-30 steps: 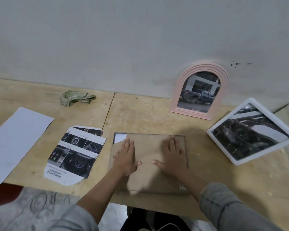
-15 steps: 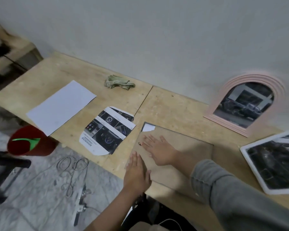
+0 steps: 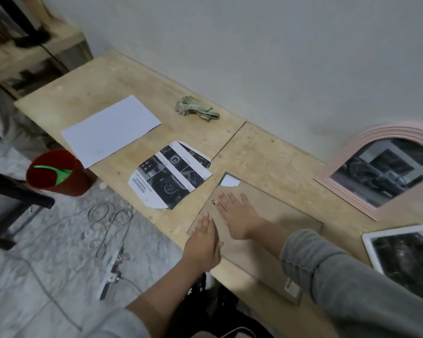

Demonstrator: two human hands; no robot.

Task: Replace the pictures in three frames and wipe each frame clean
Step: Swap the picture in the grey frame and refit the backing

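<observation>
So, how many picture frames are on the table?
3: a pink arched frame leaning on the wall, a white frame at right, partly cut off, and a face-down frame under both hands.

Both hands lie flat, palms down (fingers straight): the left hand (image 3: 204,242) nearer the body, the right hand (image 3: 237,219) just beyond.
</observation>
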